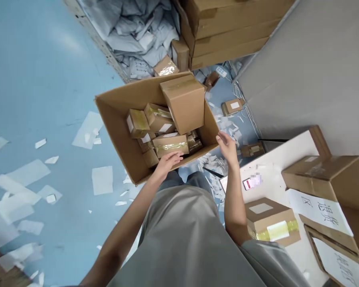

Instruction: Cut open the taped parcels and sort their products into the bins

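Note:
A large open cardboard box (113, 131) stands tilted in front of my legs. Inside it are several small taped cartons, among them a long carton (171, 146) close to the near side. A bigger plain carton (184, 103) rests at its far right. My left hand (169, 161) reaches over the near rim, fingers stretched out and holding nothing, close to the long carton. At the box's right corner, my right hand (227, 146) has its thumb and fingers closed on the rim.
Paper scraps (102, 180) litter the blue floor. Grey mailing bags (137, 32) and stacked cartons (233, 32) stand beyond the box. On the right, a white table (269, 169) bears a phone (251, 182), a taped carton (272, 219) and open boxes (320, 171). Cables (245, 103) run along the wall.

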The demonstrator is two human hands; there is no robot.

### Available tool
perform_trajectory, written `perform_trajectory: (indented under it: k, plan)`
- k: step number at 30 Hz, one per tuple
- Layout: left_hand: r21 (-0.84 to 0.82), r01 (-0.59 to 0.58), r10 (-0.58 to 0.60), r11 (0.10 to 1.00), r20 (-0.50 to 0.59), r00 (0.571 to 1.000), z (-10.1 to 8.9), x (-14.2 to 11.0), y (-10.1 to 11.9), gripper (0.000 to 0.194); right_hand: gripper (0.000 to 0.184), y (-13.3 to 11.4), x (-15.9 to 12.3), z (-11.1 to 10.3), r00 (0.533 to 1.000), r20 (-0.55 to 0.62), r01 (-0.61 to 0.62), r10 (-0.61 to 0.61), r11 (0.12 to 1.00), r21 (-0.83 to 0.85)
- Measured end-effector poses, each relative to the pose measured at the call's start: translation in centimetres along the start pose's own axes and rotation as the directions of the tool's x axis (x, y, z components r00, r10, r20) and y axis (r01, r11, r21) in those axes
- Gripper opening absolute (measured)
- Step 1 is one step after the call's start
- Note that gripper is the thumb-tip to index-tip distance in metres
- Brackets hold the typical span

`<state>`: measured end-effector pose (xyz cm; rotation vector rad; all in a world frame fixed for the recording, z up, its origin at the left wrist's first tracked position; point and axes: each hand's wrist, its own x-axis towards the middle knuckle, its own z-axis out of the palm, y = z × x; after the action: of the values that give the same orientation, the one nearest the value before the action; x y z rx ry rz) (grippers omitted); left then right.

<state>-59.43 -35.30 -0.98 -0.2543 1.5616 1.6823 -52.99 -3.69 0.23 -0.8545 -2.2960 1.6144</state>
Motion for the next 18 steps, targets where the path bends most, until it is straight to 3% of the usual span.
perform_trajectory:
  k: [3, 6, 9, 12, 14, 18]
  plan:
    - [-0.048, -0.006, 0.002, 0.999, -0.079, 0.997, -2.8, 2.1, 1.6, 0.061, 0.093, -1.2, 3.7, 4.6, 0.995, 0.104, 0.0, -0.002, 1.0, 0.026]
    - [-0.079, -0.032, 0.019, 0.996, -0.151, 0.988, -3.7, 5.6, 3.4, 0.049, 0.1, -1.7, 8.7, 7.3, 0.987, 0.155, 0.034, -0.032, 0.999, -0.007]
    - [-0.081, -0.112, 0.092, 0.99, -0.222, 0.971, -3.0, 10.7, 6.0, 0.046, 0.105, -1.7, 15.5, 9.0, 0.977, 0.197, 0.087, -0.079, 0.996, -0.036]
    - [-0.052, -0.211, 0.189, 0.976, -0.279, 0.942, -1.9, 17.0, 9.2, 0.06, 0.117, -1.5, 22.9, 10.6, 0.975, 0.208, 0.102, -0.081, 0.991, -0.091]
    - [-0.034, -0.215, 0.193, 0.976, -0.323, 0.926, -1.2, 20.9, 11.1, 0.073, 0.127, -1.1, 27.0, 11.6, 0.98, 0.198, 0.041, -0.013, 0.99, -0.137]
    - [-0.014, -0.232, 0.219, 0.973, -0.29, 0.932, -0.6, 25.4, 12.9, 0.073, 0.129, 0.1, 31.0, 13.1, 0.975, 0.208, -0.056, 0.084, 0.989, -0.137]
